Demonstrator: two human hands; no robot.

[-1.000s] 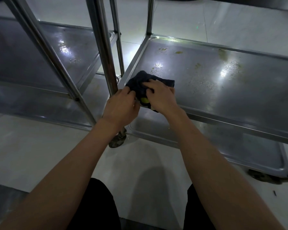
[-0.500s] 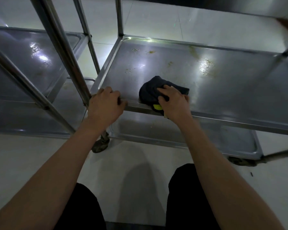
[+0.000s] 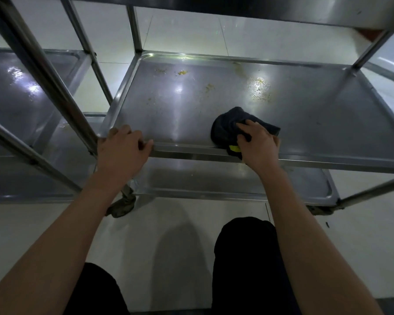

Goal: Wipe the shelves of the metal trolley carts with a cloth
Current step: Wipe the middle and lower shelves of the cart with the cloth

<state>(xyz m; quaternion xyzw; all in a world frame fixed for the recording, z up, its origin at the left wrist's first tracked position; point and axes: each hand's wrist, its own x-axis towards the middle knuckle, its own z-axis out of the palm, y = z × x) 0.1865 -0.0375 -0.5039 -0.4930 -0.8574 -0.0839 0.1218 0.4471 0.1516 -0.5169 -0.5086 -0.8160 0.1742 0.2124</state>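
A metal trolley's middle shelf [image 3: 305, 114] lies in front of me, with yellowish stains [image 3: 259, 87] across its far half. A dark cloth [image 3: 228, 123] with a yellow patch lies at the shelf's front edge. My right hand [image 3: 257, 142] presses down on the cloth, fingers spread over it. My left hand [image 3: 123, 151] grips the shelf's front rim near its left corner post, fingers curled over the edge.
A second trolley [image 3: 27, 94] stands close on the left, its slanted posts [image 3: 46, 71] crossing the view. The lower shelf [image 3: 237, 185] and castors [image 3: 121, 205] sit below. An upper shelf [image 3: 259, 10] overhangs. White tiled floor surrounds; my dark-trousered knees are at the bottom.
My right hand slid the cloth rightwards along the shelf's front edge. My left hand left the cloth and took hold of the rim near the corner post.
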